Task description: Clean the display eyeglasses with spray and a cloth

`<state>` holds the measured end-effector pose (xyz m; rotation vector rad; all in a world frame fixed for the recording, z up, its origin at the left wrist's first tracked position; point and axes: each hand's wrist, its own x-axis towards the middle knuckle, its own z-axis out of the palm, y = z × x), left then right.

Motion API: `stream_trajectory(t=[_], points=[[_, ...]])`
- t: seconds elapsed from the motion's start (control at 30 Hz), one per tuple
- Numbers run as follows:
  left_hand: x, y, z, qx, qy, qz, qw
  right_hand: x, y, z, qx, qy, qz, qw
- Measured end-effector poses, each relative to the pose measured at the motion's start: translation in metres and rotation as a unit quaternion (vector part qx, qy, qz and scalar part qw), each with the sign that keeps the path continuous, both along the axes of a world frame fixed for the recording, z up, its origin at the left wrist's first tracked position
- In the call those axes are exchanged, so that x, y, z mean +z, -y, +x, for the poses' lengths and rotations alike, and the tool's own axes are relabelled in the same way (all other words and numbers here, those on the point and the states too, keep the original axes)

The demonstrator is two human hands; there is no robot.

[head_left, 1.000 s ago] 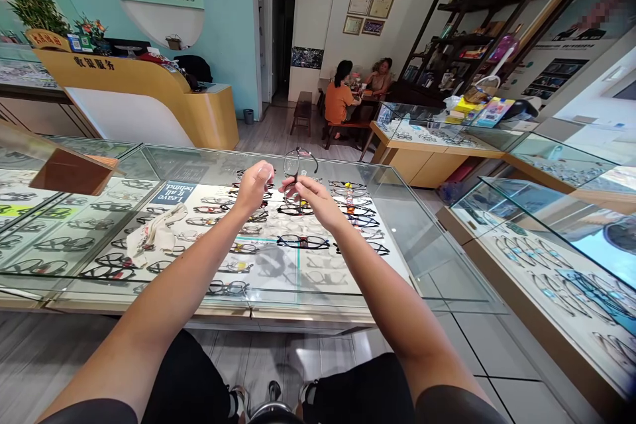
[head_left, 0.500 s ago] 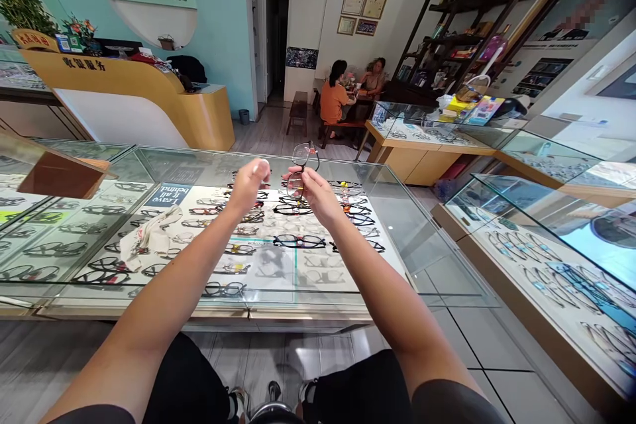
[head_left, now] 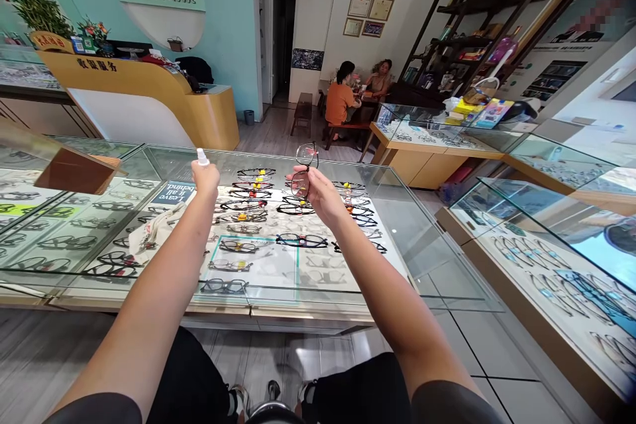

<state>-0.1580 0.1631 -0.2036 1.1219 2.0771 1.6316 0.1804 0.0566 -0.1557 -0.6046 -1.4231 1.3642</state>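
Eyeglasses (head_left: 305, 167) are up near view ctr, above the countertop, stood on end w/ one lens over the other. R hand (head_left: 324, 193) pinches them btwn thumb & fingers, approx. at the bridge. L hand (head_left: 205, 179), at 9 o'clock & well apart, is curled round a white-tipped bottle (head_left: 201, 157), nozzle up; prob. a spray type, but the fist hides most of it. Off-white cloth (head_left: 152, 236) lies crumpled at 8–9 o'clock, partly behind the L forearm. Below the hands: glass display case (head_left: 313, 311) w/ rows of spectacle frames (head_left: 301, 240). Cash desk (head_left: 213, 119) at 10 o'clock; 2 seated people (head_left: 339, 103) at 12–1; another glass case (head_left: 501, 258) at approx. 4.
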Motion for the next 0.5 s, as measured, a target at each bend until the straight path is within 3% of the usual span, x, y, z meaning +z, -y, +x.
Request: stream_trajectory(t=[0.17,0.5], points=[[-0.0032,-0.0005,-0.0039,0.048,0.09,-0.047,0.994,-0.0011,-0.0006,-0.0006,0.022,-0.046,-0.022,0.998],[-0.0003,0.0062,-0.0018,0.062,0.117,-0.056,0.99,-0.0037,-0.0026,0.0018,0.033,-0.061,-0.028,0.997]])
